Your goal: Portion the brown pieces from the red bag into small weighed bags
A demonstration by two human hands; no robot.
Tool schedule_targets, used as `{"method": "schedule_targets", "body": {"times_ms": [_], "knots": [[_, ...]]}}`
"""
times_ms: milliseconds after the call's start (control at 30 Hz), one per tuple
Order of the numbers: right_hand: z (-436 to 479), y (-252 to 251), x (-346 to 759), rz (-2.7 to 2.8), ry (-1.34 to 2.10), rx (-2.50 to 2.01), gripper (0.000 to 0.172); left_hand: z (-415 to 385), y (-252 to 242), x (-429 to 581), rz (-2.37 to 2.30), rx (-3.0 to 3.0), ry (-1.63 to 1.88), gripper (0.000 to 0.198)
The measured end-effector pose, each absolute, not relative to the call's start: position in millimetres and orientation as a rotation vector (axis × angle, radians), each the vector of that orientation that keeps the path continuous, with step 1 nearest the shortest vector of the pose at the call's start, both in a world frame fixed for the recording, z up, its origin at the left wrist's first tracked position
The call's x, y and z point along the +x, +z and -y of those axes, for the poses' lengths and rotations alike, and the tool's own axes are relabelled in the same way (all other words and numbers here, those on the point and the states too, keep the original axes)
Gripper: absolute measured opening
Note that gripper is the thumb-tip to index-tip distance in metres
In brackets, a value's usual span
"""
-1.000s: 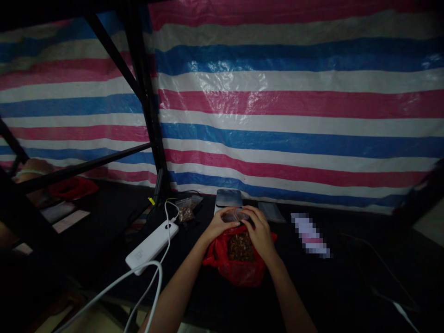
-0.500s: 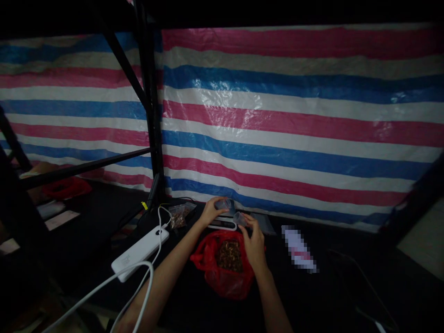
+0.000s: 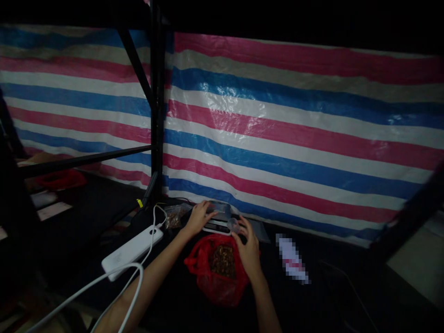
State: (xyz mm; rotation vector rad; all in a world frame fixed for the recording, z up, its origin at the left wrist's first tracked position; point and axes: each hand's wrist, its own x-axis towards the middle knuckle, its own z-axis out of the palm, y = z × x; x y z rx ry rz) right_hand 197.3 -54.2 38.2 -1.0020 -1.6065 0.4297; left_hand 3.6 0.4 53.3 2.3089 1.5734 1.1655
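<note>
My right hand [image 3: 247, 243] pinches a small clear plastic cup [image 3: 233, 225] just in front of a small scale [image 3: 219, 226]. At the left side of that scale is my left hand [image 3: 199, 218], fingers apart and reaching over the dark, shiny platform; I make out nothing held in it. Below and between my hands lies an opened red plastic bag [image 3: 222, 291]. Loose brown, grainy dried bits [image 3: 223, 262] fill its mouth. Whether a second cup rests on the platform is too dim to tell.
Clear bags of brown bits [image 3: 173, 219] lie left of the scale. A white power bank [image 3: 133, 252] with white cables is by my left forearm. A flat clear bag [image 3: 260, 231] and a blurred-out packet [image 3: 292, 259] lie to the right. A black frame post [image 3: 157, 101] stands behind.
My left hand has drawn back left and down from the clear cup it held over the scale. The right hand still holds its cup, slightly lower. The view has tilted a little.
</note>
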Motion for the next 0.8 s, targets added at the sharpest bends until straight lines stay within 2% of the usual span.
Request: {"method": "schedule_targets", "body": {"times_ms": [100, 200, 367, 600, 733, 800], "knots": [[61.9, 44.4, 201.1, 1.793, 0.454, -0.981, 0.036, 54.2, 58.1, -11.5, -1.709, 2.36, 0.968, 0.041], [75.0, 49.3, 207.1, 2.022, 0.421, -1.036, 0.033, 107.0, 55.6, -25.1, -1.95, 2.277, 0.947, 0.046], [90.6, 62.2, 213.1, 2.467, 0.145, -1.112, 0.035, 162.6, 47.4, -29.3, -2.122, 1.99, 0.71, 0.056], [74.1, 66.6, 209.4, 2.775, -0.429, -0.992, 0.03, 174.2, 34.6, 13.0, -2.093, 1.855, 0.606, 0.074], [71.2, 51.0, 204.2, 2.849, -0.692, -1.054, 0.029, 168.3, 28.2, 32.5, -2.12, 1.843, 0.669, 0.076], [72.8, 40.0, 201.8, 2.812, -0.73, -1.106, 0.029, 165.8, 25.6, 39.0, -2.142, 1.848, 0.695, 0.067]]}}
